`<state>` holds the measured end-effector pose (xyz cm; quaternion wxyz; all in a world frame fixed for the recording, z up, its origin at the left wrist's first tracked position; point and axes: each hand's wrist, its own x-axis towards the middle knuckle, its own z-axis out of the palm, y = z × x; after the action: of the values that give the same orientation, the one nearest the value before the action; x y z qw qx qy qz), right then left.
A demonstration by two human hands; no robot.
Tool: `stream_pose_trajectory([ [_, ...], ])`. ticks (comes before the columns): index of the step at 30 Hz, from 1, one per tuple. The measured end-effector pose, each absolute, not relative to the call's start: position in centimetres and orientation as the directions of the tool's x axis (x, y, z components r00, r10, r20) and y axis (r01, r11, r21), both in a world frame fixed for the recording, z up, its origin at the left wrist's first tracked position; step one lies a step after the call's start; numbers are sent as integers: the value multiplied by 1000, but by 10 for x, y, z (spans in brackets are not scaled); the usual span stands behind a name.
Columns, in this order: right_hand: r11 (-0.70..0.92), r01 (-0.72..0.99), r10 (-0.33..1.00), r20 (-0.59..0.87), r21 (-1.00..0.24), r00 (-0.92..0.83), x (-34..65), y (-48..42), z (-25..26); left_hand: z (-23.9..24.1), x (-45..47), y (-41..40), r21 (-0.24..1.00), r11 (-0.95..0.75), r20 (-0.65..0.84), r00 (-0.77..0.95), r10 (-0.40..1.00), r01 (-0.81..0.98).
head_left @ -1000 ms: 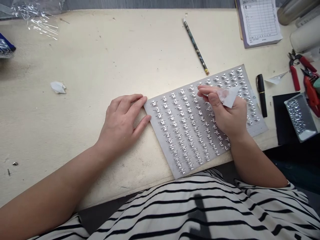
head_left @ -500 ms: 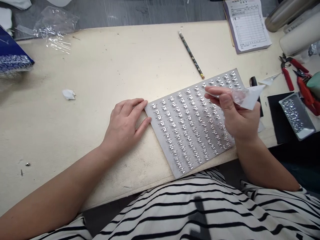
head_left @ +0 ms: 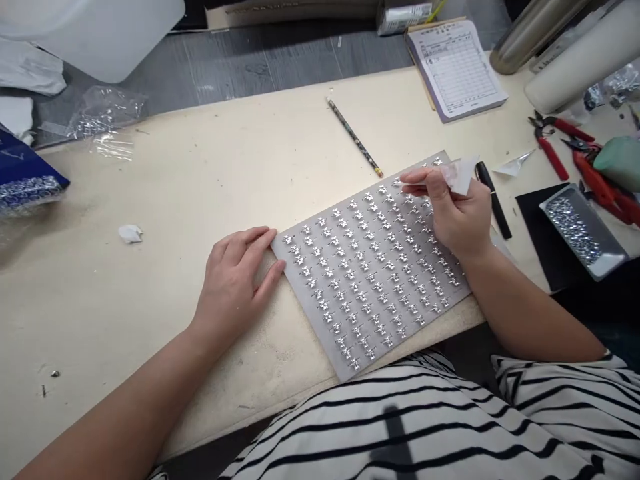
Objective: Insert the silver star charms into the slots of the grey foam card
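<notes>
A grey board (head_left: 313, 333) lies slanted near the table's front edge, carrying rows of small silver metal pieces (head_left: 364, 290). My left hand (head_left: 240, 273) rests on the table, fingers stretched out, their tips touching the board's left corner. Above the far right part of the board, my right hand (head_left: 457, 213) pinches a small clear-and-white plastic cone bag (head_left: 459, 177). Its wide end sticks up behind the thumb; the narrow tip is hard to make out near the fingertips. The hand covers some of the silver pieces.
Beyond the board lies a pencil (head_left: 355, 137). To the right are a black pen (head_left: 493, 200), another cone-shaped piece (head_left: 515, 163), a clear box of tiny shiny parts (head_left: 575, 227) and red-handled pliers (head_left: 553, 157). A form pad (head_left: 460, 73) sits at the back.
The camera view has shifted, so the table's contents appear further left and lower. Over the board, my right hand has moved slightly toward the far right corner, and the cone bag has turned. My left hand stays put.
</notes>
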<state>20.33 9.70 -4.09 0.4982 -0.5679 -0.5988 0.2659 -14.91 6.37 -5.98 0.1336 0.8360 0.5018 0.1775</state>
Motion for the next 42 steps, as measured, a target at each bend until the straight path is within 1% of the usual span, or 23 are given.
stream_pose_trajectory([
  [7,158,424,968,224,-892,110,204,92,-37,-59,-150,64,387,-476,170,447,878,789],
  [18,160,426,977,204,-891,59,202,94,-39,-56,-151,63,387,-467,151,445,883,795],
  [23,168,415,967,231,-894,105,203,92,-37,-56,-151,63,394,-464,145,445,884,793],
  [28,170,446,952,264,-879,158,205,91,-34,-57,-151,64,400,-469,151,448,881,787],
  [33,142,470,953,249,-871,174,206,93,-35,-57,-150,63,404,-468,149,448,881,786],
  [42,138,475,950,252,-869,185,207,94,-35,-56,-150,64,397,-476,154,455,877,785],
])
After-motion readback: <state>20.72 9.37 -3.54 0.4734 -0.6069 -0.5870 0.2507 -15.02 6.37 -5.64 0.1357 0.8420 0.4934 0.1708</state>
